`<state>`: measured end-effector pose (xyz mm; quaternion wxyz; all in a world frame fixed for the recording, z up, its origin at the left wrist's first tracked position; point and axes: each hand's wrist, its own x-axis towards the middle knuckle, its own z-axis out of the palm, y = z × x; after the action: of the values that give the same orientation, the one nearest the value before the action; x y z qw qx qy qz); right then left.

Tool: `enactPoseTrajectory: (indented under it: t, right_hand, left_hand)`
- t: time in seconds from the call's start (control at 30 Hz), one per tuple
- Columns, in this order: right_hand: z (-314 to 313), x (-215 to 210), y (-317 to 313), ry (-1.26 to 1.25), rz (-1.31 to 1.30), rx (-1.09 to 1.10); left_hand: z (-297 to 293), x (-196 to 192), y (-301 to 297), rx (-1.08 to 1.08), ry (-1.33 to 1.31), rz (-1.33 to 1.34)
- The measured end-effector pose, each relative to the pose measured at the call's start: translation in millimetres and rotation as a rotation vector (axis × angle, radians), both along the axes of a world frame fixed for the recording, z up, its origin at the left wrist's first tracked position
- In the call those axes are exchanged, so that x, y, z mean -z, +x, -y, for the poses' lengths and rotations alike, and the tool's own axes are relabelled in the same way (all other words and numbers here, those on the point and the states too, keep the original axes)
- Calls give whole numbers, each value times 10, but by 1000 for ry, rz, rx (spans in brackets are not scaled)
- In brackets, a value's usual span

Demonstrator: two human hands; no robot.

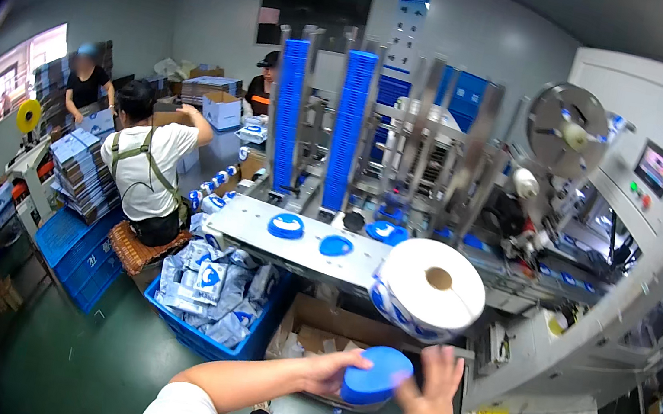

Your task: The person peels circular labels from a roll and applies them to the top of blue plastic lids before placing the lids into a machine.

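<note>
My left hand [332, 371] is closed on the edge of a blue oval piece [377, 379] with a smooth flat face. Whether it is one thick piece or a small stack, I cannot tell. Fingers spread, my right hand [430, 403] is at its right side, slightly blurred; a fingertip overlaps its edge, and touch is unclear. Beyond my hands lies a large white roll [461, 295] with a cardboard core. On the steel shelf [250, 224] rest a blue-and-white oval stack [286, 227], a blue oval piece [335, 246] and another blue-and-white one [387, 232].
Tall blue stacks [349, 131] stand in the machine's upright rails. Under the shelf sit a blue crate [219, 352] of silvery packets and an open cardboard box [291, 314]. A control cabinet [630, 99] rises at right. One person [151, 159] sits at left; two others are farther back.
</note>
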<state>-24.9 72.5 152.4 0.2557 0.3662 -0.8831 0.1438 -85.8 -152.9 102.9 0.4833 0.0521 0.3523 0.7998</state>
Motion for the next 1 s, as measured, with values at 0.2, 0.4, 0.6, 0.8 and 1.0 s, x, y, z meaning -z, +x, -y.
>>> enactPoseTrajectory:
  t: [0.2,0.4,0.6,0.8,1.0]
  right_hand:
    - [1504,54,-1925,405,-495,-374]
    - [2998,-1644,-3978,-94,-502,-224]
    - [4155,-3328,-5535,-128,-812,287]
    - [4601,-3381,-6135,416,-827,443]
    - [4523,-3509,-6016,419,-483,283]
  left_hand:
    - [1379,-221,-1006,-262,30,-31]
    - [2947,656,-2142,-964,-989,-930]
    - [3245,1053,-2747,-1175,-1384,-1283]
    - [3165,944,-2666,-1145,-1504,-1324]
    - [3202,930,-2607,-1101,-1617,-1325]
